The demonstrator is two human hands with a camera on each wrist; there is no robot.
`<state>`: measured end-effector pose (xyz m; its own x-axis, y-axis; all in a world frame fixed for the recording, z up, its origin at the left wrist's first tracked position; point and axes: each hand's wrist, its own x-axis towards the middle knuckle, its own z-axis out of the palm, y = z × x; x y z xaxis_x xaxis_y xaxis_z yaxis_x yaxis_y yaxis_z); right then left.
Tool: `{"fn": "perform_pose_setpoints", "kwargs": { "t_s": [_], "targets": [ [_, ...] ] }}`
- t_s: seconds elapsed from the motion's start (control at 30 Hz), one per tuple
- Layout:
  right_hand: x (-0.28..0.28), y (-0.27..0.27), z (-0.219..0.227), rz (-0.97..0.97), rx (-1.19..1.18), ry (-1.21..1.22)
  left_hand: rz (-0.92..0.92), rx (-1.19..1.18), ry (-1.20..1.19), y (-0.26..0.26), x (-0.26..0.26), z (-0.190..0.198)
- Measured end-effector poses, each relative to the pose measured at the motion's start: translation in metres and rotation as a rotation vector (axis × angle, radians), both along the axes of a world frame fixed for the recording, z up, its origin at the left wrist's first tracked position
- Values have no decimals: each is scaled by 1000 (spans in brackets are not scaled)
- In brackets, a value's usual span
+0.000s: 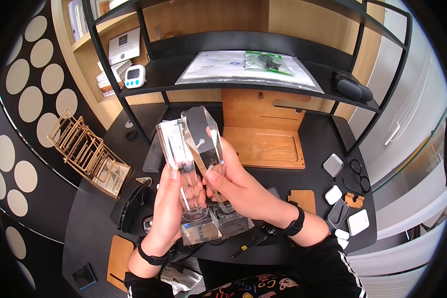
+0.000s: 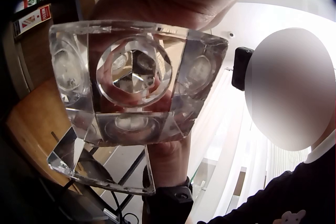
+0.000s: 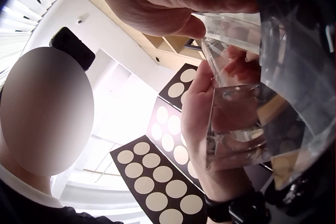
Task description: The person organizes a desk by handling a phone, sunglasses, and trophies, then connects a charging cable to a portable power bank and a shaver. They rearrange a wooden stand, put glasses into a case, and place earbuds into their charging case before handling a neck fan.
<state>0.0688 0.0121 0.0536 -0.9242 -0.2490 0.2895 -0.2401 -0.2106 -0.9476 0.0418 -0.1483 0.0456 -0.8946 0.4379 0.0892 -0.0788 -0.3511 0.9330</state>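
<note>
Two clear crystal trophies with block bases are held up side by side over the black desk. My left hand (image 1: 167,201) grips the left crystal trophy (image 1: 173,136), thumb along its front face. My right hand (image 1: 237,174) holds the right crystal trophy (image 1: 201,130), its thumb lying across the front and fingers behind. The two bases sit close together below the hands. Seen from beneath in the left wrist view, one glass base (image 2: 134,128) shows round facets. In the right wrist view a base (image 3: 236,153) overlaps the left wrist.
Behind stands a wooden stand (image 1: 263,146) under a black shelf (image 1: 164,79) bearing a plastic-wrapped packet. A wooden rack-like model (image 1: 87,154) is at left. Glasses (image 1: 357,176), small cases and a wooden block (image 1: 354,200) lie at right; a phone (image 1: 85,276) lies front left.
</note>
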Motion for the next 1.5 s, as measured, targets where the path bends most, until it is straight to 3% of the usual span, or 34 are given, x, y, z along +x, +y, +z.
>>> {"fn": "perform_pose_setpoints", "kwargs": {
  "t_s": [0.83,1.03,1.1,1.27,1.3,1.43,1.5],
  "targets": [
    [-13,6,-12,-30,22,-32,15,25,-29,6,0,2],
    [-19,14,-12,39,-23,-207,-84,4,-148,-1,-20,-4],
    [-29,17,-16,135,-141,-332,-268,106,-312,-11,-45,-16],
    [-60,31,-39,195,-533,-775,-434,362,-713,-16,-91,-45],
    [-69,32,-42,194,-511,-768,-456,412,-842,-18,-98,-49],
    [-98,26,-46,113,-451,-905,-356,457,-774,-31,-114,-46],
    [-124,25,-47,29,-204,-868,-312,411,-620,-41,-123,-42]
  ]
}}
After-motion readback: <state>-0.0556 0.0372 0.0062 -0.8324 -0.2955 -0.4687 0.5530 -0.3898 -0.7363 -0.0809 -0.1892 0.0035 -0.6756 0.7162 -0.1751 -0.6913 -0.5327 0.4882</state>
